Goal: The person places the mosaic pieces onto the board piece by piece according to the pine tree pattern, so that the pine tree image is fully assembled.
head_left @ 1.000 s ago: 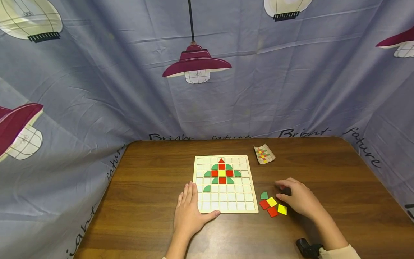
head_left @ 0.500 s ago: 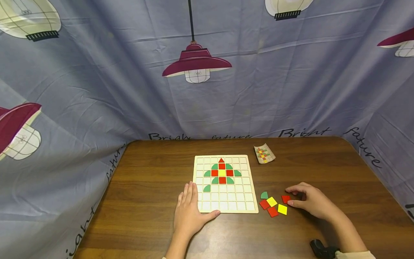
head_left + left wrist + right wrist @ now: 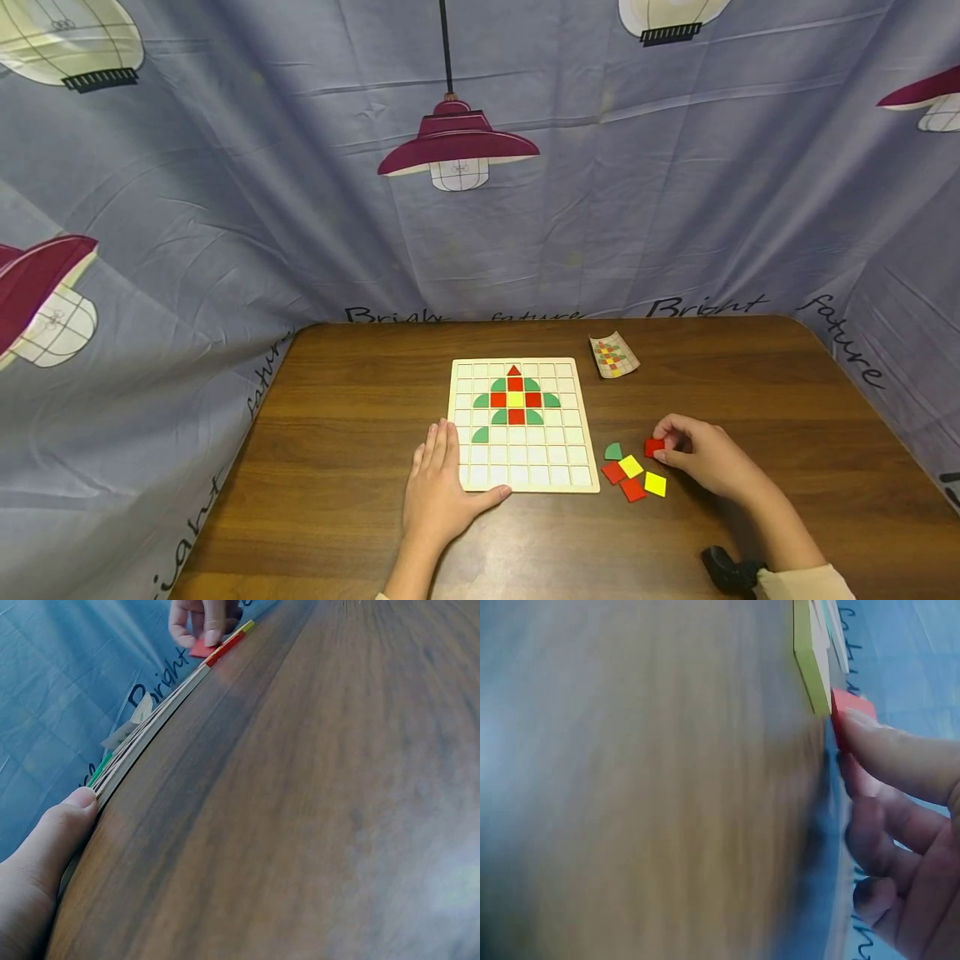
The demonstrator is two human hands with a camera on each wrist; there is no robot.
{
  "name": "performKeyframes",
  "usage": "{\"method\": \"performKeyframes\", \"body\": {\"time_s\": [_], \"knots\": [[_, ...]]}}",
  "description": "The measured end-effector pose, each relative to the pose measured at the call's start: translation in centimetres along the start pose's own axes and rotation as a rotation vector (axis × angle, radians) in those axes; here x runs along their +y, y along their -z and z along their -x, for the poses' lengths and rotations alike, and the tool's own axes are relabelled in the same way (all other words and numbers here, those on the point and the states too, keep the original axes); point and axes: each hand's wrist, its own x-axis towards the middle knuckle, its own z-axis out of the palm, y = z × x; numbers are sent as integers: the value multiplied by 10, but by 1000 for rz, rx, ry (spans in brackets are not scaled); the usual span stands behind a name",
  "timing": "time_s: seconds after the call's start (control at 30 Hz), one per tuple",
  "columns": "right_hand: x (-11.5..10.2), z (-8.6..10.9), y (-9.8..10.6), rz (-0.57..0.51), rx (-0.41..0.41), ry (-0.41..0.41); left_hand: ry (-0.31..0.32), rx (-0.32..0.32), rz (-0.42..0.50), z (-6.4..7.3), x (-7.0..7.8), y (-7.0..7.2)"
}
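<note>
My right hand (image 3: 705, 454) pinches a red square tile (image 3: 654, 448) between thumb and fingers, to the right of the loose tiles; the right wrist view shows the same red tile (image 3: 853, 709) by the thumb tip. My left hand (image 3: 438, 492) lies with straight fingers over the left edge of a white grid board (image 3: 555, 458), its thumb along the front edge. On the board, red squares, a yellow square (image 3: 515, 399), green quarter-circles (image 3: 480, 435) and a red triangle (image 3: 513, 371) form a tree-like pattern.
Right of the board lie a green quarter-circle tile (image 3: 612, 451), red tiles (image 3: 633, 489) and yellow tiles (image 3: 655, 484). A curled pattern card (image 3: 613, 356) is farther back on the wooden table (image 3: 360, 417). A printed curtain (image 3: 300, 167) hangs behind.
The right hand first drew back to the right, where a red tile showed at its fingertips. It now pinches that tile and has shifted slightly left and away. The left hand stays in place.
</note>
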Motion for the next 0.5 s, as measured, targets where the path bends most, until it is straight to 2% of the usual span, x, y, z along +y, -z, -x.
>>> {"method": "performKeyframes", "body": {"time_s": [0.23, 0.5], "knots": [[-25, -21, -14, -41, 41, -7, 5, -6, 5, 0, 1, 2], [-76, -49, -48, -130, -5, 10, 12, -14, 4, 0, 1, 1]]}}
